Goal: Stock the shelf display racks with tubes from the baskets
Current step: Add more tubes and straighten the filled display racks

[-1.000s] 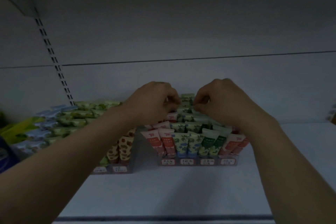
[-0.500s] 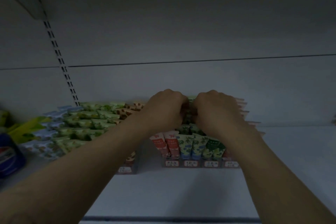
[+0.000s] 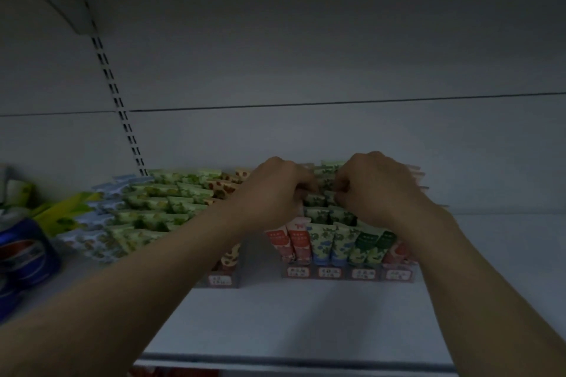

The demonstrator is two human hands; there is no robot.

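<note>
Pinching green leaf-printed plastic tubes [image 3: 325, 169] with curled left hand [image 3: 275, 193] and right hand [image 3: 376, 190], seemingly seating them in tiered rack [image 3: 349, 273].

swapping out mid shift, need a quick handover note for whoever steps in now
Left hand: fingers curled among the green tubes in the right rack, back rows; grip hidden.
Right hand: same, close beside it.
Done: right rack and left rack look well stocked.
Left: seat these tubes, then refill from the baskets, which are out of view.
</note>
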